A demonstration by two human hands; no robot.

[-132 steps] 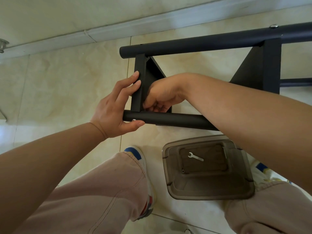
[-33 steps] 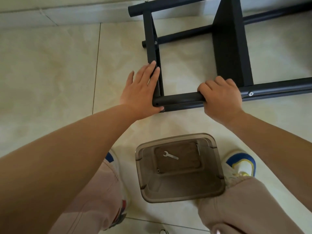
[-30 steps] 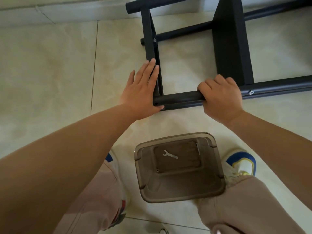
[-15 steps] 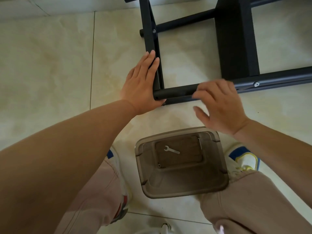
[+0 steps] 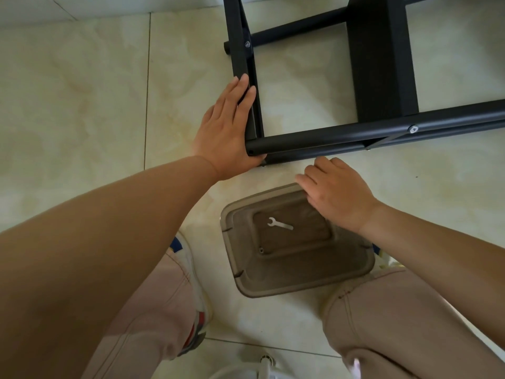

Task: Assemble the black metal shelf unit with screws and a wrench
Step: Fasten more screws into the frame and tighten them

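The black metal shelf unit (image 5: 377, 64) lies on its side on the tiled floor, its near tube (image 5: 341, 136) running left to right. My left hand (image 5: 226, 127) lies flat with straight fingers against the end crossbar and the tube's left end. My right hand (image 5: 338, 192) hovers below the tube, over the far right corner of a brown plastic tray (image 5: 273, 285), fingers loosely bent and holding nothing. A small silver wrench (image 5: 280, 223) lies in the tray. A small screw (image 5: 261, 250) sits near it. A screw head (image 5: 413, 129) shows on the near tube.
My knees in pink trousers and my shoes (image 5: 191, 269) flank the tray. A wall skirting (image 5: 82, 9) runs along the top left. A white object (image 5: 262, 365) peeks in at the bottom edge.
My right hand let go of the near tube and dropped toward the tray. The view tilted down. My left hand stayed on the frame's end.
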